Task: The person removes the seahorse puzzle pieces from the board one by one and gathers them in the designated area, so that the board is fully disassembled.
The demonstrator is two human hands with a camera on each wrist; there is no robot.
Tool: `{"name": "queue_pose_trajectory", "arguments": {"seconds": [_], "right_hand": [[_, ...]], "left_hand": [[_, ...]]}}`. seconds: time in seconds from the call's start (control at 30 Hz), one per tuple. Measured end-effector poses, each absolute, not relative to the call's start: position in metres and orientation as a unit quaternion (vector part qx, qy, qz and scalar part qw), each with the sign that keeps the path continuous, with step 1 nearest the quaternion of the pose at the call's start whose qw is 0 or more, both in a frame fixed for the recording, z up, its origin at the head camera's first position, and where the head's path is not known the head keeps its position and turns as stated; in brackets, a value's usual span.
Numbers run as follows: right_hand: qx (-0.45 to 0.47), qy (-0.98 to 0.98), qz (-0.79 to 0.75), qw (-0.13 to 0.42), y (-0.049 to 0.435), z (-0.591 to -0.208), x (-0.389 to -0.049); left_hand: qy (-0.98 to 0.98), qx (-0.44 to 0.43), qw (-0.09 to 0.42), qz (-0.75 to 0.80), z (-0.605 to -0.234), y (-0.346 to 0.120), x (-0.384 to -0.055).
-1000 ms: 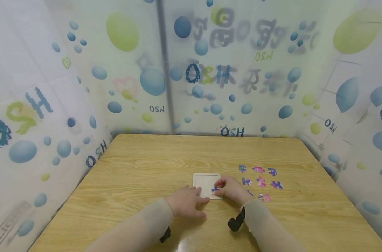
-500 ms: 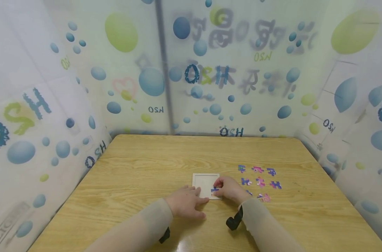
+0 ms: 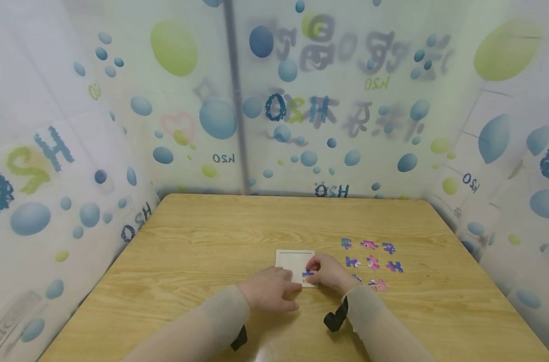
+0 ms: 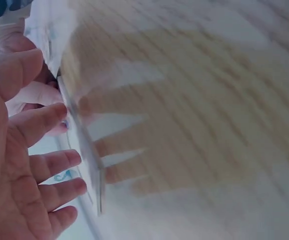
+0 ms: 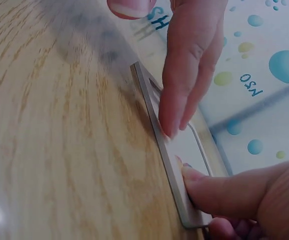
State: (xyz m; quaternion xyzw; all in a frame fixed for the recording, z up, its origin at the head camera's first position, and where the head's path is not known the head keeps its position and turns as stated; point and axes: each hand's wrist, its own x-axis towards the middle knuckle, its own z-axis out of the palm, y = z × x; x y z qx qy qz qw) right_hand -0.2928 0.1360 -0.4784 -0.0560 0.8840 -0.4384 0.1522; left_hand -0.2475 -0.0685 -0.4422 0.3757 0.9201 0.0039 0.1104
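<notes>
A small pale square puzzle tray [image 3: 290,259] with a raised rim lies on the table in the head view. My left hand [image 3: 270,290] touches its left and front side, fingers extended and spread; the left wrist view shows these fingers [image 4: 54,165] nearly straight along the tray's edge. At the tray's lower right corner, my right hand [image 3: 332,275] pinches a blue-purple jigsaw piece [image 3: 307,274] between thumb and fingers. Most of that piece is hidden by the fingers. In the right wrist view the right thumb [image 5: 219,192] presses down inside the tray rim.
Several loose pink and purple jigsaw pieces [image 3: 372,262] lie in rough rows right of the tray, one partly behind the right hand. The wooden table [image 3: 202,231] is enclosed by patterned curtains [image 3: 192,100]. Each wrist wears a black camera mount [image 3: 335,318].
The left hand has slid slightly right over the tray's front side. The right hand keeps its pinch at the same corner. The head view has shifted a little.
</notes>
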Motion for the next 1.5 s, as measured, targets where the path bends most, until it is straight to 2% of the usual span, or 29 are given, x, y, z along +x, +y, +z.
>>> {"name": "queue_pose_trajectory", "arguments": {"seconds": [0.3,0.73,1.5], "right_hand": [[-0.055,0.877,-0.451,0.153,0.136,-0.475,-0.29],[-0.057,0.876,-0.455,0.148,0.137,-0.474,-0.289],[-0.046,0.849,-0.504,0.15,0.143,-0.483,-0.29]], "left_hand": [[0.928,0.341,0.146,0.022,-0.449,-0.064,-0.249],[0.926,0.335,0.17,0.039,-0.446,-0.061,-0.249],[0.927,0.341,0.157,0.024,-0.447,-0.061,-0.249]]}}
